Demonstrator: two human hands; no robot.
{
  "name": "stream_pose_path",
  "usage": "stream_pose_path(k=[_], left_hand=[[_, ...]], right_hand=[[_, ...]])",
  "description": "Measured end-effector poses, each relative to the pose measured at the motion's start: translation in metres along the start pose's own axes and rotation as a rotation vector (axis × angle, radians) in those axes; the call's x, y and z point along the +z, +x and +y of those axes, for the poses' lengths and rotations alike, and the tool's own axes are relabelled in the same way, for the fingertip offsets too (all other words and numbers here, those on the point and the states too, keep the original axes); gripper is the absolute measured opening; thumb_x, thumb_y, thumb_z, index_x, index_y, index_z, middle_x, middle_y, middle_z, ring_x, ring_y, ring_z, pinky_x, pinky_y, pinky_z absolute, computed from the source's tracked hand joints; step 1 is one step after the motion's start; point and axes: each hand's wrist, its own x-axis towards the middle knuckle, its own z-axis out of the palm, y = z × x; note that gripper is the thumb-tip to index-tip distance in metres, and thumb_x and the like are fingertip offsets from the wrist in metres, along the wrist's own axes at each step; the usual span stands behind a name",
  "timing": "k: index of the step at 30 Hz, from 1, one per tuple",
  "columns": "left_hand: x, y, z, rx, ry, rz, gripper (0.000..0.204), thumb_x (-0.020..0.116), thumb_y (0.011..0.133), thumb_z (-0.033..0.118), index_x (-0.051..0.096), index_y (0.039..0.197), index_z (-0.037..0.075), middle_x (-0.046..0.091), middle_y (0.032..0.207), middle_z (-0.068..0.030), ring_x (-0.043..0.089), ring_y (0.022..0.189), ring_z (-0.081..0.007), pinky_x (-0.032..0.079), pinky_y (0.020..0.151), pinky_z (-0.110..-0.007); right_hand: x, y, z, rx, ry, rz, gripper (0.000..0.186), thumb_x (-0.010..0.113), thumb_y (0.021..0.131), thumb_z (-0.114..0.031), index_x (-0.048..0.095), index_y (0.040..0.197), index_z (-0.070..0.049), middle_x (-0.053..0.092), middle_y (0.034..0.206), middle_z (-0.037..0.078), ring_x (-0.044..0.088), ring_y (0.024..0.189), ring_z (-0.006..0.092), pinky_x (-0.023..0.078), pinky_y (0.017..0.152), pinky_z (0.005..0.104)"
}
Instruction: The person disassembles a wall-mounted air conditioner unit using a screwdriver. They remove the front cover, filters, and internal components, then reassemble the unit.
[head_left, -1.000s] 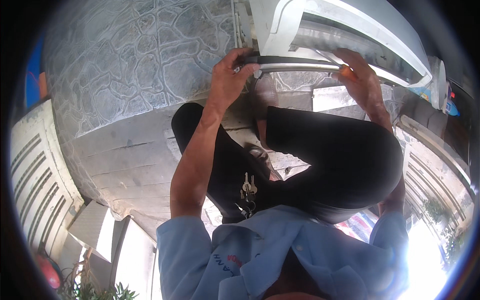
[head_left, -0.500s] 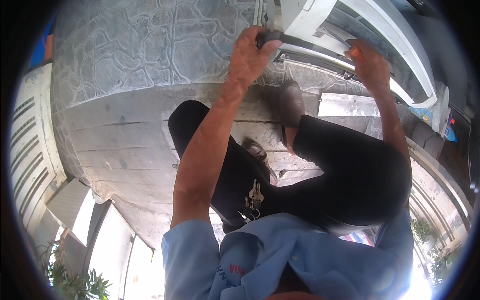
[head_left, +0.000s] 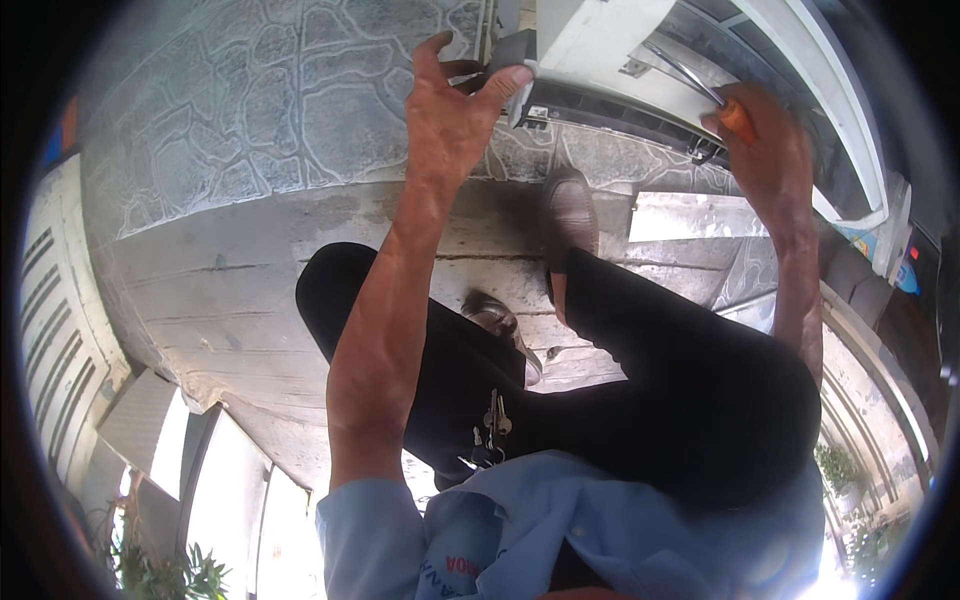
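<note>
My right hand (head_left: 768,150) is closed round the orange handle of a screwdriver (head_left: 738,120). Its metal shaft points up and left across a white metal frame (head_left: 600,40), over a small fitting. At the frame's left corner, my left hand (head_left: 450,120) has its fingers spread, the index finger lifted away. The left thumb touches a grey end piece (head_left: 512,62) there; part of that contact is hidden behind the piece. A dark channel with small black fittings (head_left: 600,108) runs along the frame's lower edge between my hands.
Stone-patterned paving (head_left: 250,100) lies beyond a worn concrete step (head_left: 220,260). A pale flat strip (head_left: 690,216) rests right of my forward shoe (head_left: 570,210). Keys (head_left: 496,412) hang at my waist. A slatted white shutter (head_left: 60,320) stands at left, plants (head_left: 180,575) below it.
My left hand has loosened its grip at the frame corner, spreading its fingers and shifting left. The right hand has drawn slightly right and down, with the screwdriver's shaft now plainly visible.
</note>
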Motion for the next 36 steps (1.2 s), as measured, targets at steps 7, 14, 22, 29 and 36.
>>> stream_pose_path(k=[7, 14, 22, 29, 36], left_hand=[[-0.011, 0.022, 0.007, 0.013, 0.019, -0.267, 0.059, 0.083, 0.091, 0.023, 0.059, 0.137, -0.003, 0.073, 0.118, -0.0133, 0.068, 0.105, -0.0164, 0.055, 0.093, -0.031], [-0.026, 0.021, -0.005, 0.143, 0.055, -0.244, 0.060, 0.080, 0.093, 0.015, 0.054, 0.145, -0.001, 0.071, 0.126, -0.0091, 0.065, 0.114, -0.0172, 0.050, 0.101, -0.032], [-0.017, 0.021, -0.002, 0.098, 0.199, -0.413, 0.049, 0.069, 0.098, 0.008, 0.056, 0.146, 0.005, 0.068, 0.133, -0.0108, 0.060, 0.124, -0.0167, 0.044, 0.108, -0.032], [-0.007, 0.030, -0.005, 0.336, 0.472, -0.344, 0.051, 0.070, 0.093, -0.001, 0.057, 0.141, 0.007, 0.068, 0.126, -0.0108, 0.066, 0.120, -0.0217, 0.056, 0.106, -0.038], [-0.024, 0.040, 0.009, 0.026, 0.315, -0.446, 0.067, 0.076, 0.091, 0.008, 0.048, 0.151, 0.014, 0.057, 0.148, -0.0113, 0.050, 0.142, -0.0304, 0.045, 0.116, -0.045]], right_hand=[[-0.001, -0.001, 0.002, -0.040, -0.048, 0.031, 0.016, 0.071, 0.091, -0.012, 0.070, 0.107, -0.010, 0.074, 0.103, 0.006, 0.071, 0.091, 0.0336, 0.056, 0.081, 0.0438], [0.020, -0.060, 0.003, 0.112, 0.089, 0.340, 0.019, 0.077, 0.093, -0.012, 0.072, 0.110, -0.008, 0.074, 0.095, 0.007, 0.073, 0.083, 0.0206, 0.057, 0.074, 0.0304], [0.142, -0.123, 0.079, 0.816, 0.716, 0.330, 0.027, 0.080, 0.090, -0.020, 0.072, 0.112, -0.008, 0.067, 0.082, 0.003, 0.060, 0.072, 0.0116, 0.051, 0.071, 0.0333], [0.173, -0.097, 0.124, 0.630, 0.457, 0.458, 0.026, 0.087, 0.084, -0.026, 0.069, 0.089, -0.008, 0.068, 0.076, -0.001, 0.058, 0.069, 0.0097, 0.050, 0.070, 0.0297], [0.132, -0.110, 0.094, 0.726, 0.197, 0.088, 0.035, 0.078, 0.091, -0.035, 0.077, 0.111, -0.007, 0.071, 0.076, 0.014, 0.065, 0.069, 0.0192, 0.053, 0.070, 0.0357]])
